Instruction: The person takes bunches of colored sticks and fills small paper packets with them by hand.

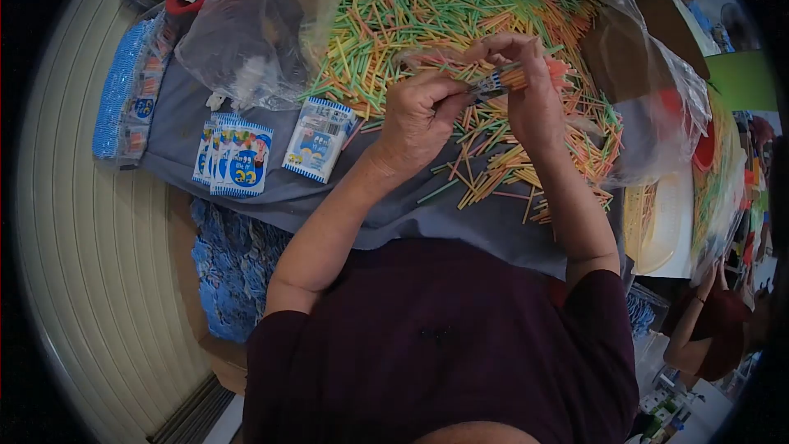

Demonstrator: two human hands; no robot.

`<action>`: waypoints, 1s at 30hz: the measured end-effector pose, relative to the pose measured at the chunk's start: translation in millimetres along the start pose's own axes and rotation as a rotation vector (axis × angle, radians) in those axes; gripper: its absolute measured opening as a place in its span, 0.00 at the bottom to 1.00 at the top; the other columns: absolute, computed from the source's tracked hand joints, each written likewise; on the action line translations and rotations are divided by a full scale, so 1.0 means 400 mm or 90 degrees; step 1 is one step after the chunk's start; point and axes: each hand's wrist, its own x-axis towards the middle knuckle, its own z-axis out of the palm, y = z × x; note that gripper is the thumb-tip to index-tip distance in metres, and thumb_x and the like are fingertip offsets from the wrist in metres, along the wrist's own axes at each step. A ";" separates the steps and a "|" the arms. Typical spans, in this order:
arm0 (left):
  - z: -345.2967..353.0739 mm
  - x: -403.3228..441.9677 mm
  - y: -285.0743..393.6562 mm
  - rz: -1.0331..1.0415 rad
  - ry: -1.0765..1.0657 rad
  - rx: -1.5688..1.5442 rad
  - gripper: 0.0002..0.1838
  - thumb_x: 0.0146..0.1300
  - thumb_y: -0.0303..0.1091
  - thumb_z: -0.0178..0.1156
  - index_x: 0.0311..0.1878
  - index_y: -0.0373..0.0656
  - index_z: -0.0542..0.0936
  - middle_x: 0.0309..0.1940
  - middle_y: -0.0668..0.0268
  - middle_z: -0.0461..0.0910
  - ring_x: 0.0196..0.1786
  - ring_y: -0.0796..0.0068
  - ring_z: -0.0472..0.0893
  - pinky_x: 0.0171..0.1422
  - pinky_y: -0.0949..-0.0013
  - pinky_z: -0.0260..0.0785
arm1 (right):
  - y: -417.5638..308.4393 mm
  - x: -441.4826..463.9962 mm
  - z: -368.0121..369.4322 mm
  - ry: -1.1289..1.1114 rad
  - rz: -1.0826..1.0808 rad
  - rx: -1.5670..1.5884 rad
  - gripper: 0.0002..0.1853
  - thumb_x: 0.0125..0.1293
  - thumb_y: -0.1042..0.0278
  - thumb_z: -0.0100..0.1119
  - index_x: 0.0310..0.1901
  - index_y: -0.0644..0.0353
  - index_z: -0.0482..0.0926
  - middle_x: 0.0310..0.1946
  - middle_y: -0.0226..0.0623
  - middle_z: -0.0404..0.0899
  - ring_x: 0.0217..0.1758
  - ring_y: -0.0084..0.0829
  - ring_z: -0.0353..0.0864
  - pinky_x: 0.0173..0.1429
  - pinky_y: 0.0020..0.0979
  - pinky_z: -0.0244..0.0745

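My left hand is closed, its thumb and fingers pinching a small printed plastic packet. Curled around a bundle of thin coloured sticks is my right hand, close beside the left. The bundle meets the packet; how far the sticks reach inside I cannot tell. Behind and below both hands spreads a large heap of loose green, yellow, orange and pink sticks. Left of my left forearm lies a single filled white-and-blue packet. A fanned stack of similar packets sits farther left.
Clear plastic sheeting flanks the heap. A blue-edged row of packs stands at the left end of the grey cloth. Blue ruffled material fills a box below. Another person works at far right near a pale basket.
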 end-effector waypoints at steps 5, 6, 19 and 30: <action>0.030 0.028 -0.016 -0.005 0.031 -0.076 0.06 0.57 0.19 0.67 0.38 0.33 0.85 0.29 0.59 0.85 0.32 0.69 0.84 0.37 0.68 0.74 | -0.026 0.032 -0.021 -0.015 -0.034 -0.140 0.30 0.79 0.42 0.37 0.53 0.66 0.75 0.56 0.43 0.80 0.62 0.33 0.76 0.67 0.38 0.65; 0.031 0.040 -0.023 -0.019 0.014 -0.085 0.05 0.58 0.19 0.66 0.39 0.33 0.85 0.29 0.59 0.85 0.32 0.70 0.84 0.37 0.68 0.74 | -0.017 0.048 -0.032 0.030 -0.030 -0.128 0.31 0.79 0.41 0.37 0.59 0.63 0.75 0.54 0.41 0.81 0.60 0.32 0.76 0.66 0.36 0.66; 0.067 0.090 -0.046 -0.014 0.005 -0.130 0.05 0.59 0.21 0.67 0.39 0.34 0.87 0.26 0.61 0.85 0.30 0.75 0.83 0.35 0.70 0.74 | -0.064 0.053 -0.110 0.005 0.034 -0.239 0.47 0.71 0.22 0.29 0.75 0.56 0.61 0.64 0.41 0.74 0.65 0.32 0.73 0.63 0.37 0.69; 0.024 0.037 -0.055 0.015 0.051 -0.325 0.09 0.62 0.20 0.66 0.46 0.36 0.87 0.39 0.65 0.86 0.41 0.77 0.83 0.46 0.73 0.77 | -0.078 -0.011 -0.204 -0.027 -0.133 -0.879 0.41 0.66 0.62 0.68 0.77 0.56 0.57 0.65 0.42 0.70 0.63 0.32 0.73 0.64 0.37 0.72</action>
